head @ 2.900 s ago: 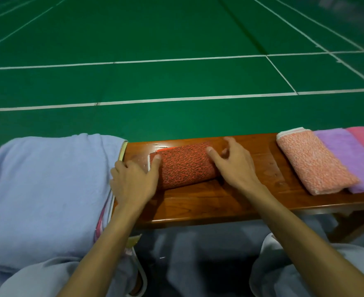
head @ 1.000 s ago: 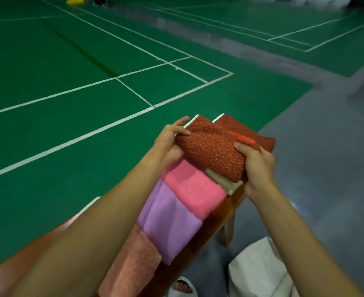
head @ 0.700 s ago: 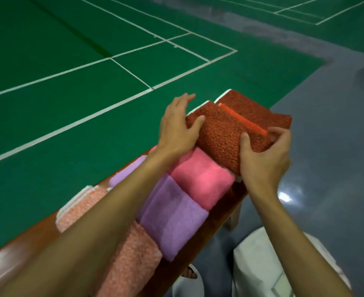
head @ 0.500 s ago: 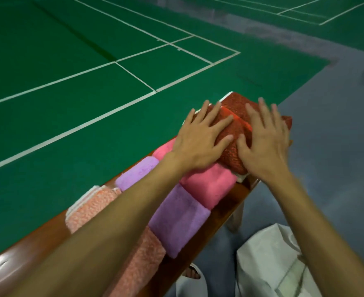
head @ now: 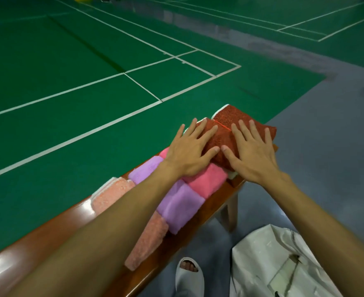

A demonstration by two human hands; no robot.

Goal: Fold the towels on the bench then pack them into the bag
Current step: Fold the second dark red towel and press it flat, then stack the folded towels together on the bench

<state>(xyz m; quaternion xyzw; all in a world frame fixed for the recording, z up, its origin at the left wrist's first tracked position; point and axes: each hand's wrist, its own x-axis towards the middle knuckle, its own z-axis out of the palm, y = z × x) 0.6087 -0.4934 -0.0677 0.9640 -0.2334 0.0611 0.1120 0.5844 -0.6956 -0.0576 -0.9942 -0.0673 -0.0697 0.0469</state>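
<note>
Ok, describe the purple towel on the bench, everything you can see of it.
The purple towel is a plush, fleecy cloth folded into a thick rectangle, lying flat across the wooden bench between the salmon towel and the pink towel, touching both. The left forearm passes over its middle and hides that part.
</note>
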